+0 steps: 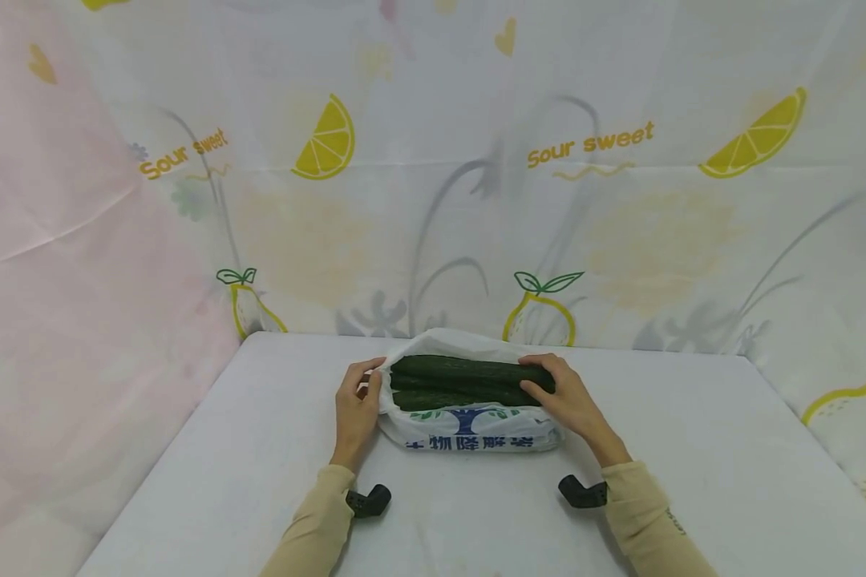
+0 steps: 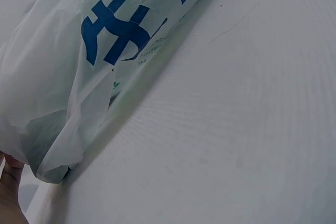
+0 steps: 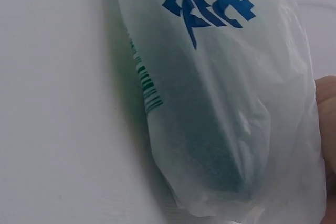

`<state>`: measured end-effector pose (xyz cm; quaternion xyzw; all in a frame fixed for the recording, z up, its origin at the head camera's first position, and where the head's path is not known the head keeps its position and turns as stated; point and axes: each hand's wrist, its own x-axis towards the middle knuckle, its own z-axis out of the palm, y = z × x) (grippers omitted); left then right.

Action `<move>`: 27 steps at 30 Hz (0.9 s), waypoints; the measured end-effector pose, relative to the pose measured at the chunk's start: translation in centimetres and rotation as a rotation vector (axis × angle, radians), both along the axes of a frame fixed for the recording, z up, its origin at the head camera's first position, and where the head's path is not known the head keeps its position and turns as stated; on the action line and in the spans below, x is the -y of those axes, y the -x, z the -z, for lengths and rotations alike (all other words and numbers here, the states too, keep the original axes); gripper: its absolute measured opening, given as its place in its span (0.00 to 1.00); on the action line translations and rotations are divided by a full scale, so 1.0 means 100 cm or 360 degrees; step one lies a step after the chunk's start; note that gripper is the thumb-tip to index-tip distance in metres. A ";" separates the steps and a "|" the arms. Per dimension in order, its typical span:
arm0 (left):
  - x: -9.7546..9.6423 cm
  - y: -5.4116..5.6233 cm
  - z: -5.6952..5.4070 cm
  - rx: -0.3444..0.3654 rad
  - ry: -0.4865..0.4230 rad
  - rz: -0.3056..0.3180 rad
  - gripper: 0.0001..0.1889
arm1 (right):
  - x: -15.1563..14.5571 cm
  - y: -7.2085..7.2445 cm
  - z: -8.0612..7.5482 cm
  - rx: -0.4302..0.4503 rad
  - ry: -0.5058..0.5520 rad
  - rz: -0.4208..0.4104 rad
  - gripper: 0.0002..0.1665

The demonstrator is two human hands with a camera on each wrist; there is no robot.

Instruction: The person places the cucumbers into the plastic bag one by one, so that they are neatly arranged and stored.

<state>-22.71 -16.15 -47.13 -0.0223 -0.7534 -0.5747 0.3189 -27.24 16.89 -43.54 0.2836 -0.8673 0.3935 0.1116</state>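
A white plastic bag [image 1: 541, 431] with blue and green print lies in the middle of the table, its mouth spread wide. Several dark green cucumbers [image 1: 462, 370] lie lengthwise inside it. At the bag's left end, my left hand [image 1: 356, 413] pinches the edge of the plastic. My right hand [image 1: 568, 398] reaches over the right rim and grips the end of a cucumber, fingers behind and thumb in front. The left wrist view has the bag's crumpled left corner [image 2: 52, 140] beside the thumb. Through the plastic [image 3: 205, 129] in the right wrist view, a dark cucumber end shows.
The white table [image 1: 693, 449] reaches back to a hanging cloth [image 1: 433, 224] printed with lemons and lettering. A black wrist device [image 1: 370, 502] sits at the left cuff, another black device [image 1: 581, 492] at the right cuff.
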 end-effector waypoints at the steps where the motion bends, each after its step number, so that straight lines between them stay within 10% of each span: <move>1: 0.000 0.000 0.000 -0.0003 0.0000 -0.0002 0.12 | 0.000 0.000 0.000 -0.0019 0.0003 0.0006 0.23; 12: -0.008 -0.017 -0.027 -0.0064 0.0062 0.0013 0.12 | 0.009 -0.001 0.007 -0.0113 -0.0029 0.0155 0.22; 27: -0.012 -0.022 -0.035 0.0114 0.0084 0.0002 0.12 | 0.006 -0.009 0.011 -0.0135 -0.0204 0.0185 0.24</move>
